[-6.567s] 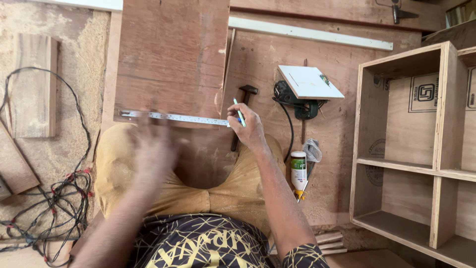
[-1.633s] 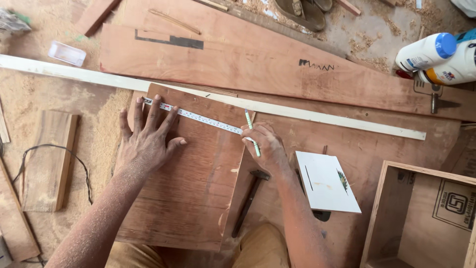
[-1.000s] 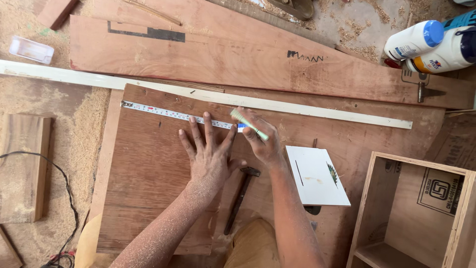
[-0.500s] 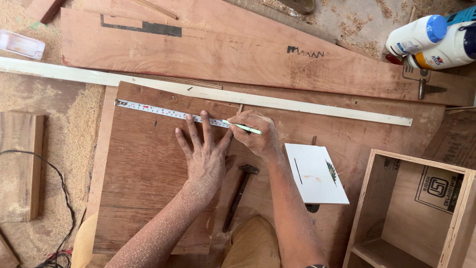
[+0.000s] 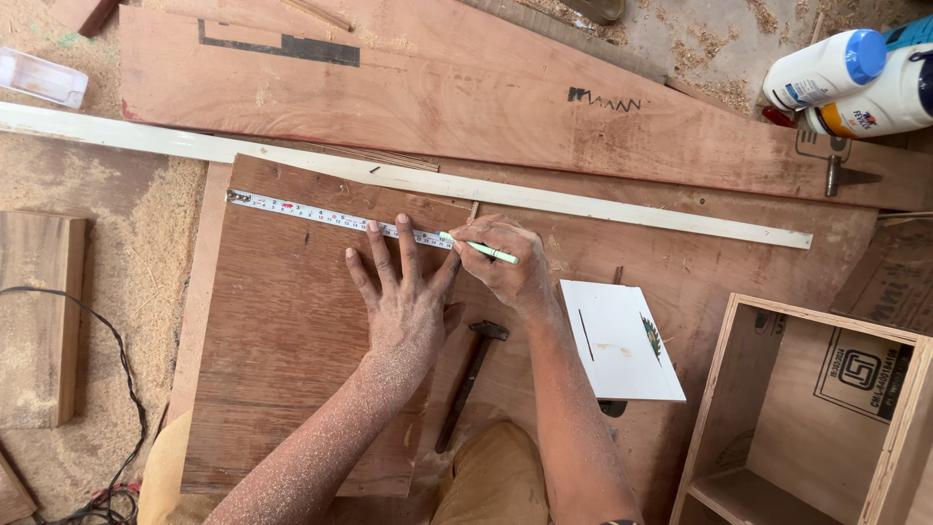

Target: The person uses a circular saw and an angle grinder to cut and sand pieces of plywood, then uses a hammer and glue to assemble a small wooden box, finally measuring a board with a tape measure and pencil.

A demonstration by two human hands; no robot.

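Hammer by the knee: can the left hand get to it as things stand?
Probably yes. The left hand lies flat on the tape measure, and the hammer lies uncovered just beside its wrist, nothing between. It would have to let go of the tape.

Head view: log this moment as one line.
left hand flat, pinning tape measure to plywood board | right hand holds pencil at tape | hammer beside

Bright, even daylight, sharp frame.
Soft short shadows under hands, no glare, slight wide-angle stretch at frame corners.

left hand [image 5: 406, 306] flat on tape measure [image 5: 330, 216] | right hand [image 5: 505, 264] grips pencil [image 5: 481, 250]
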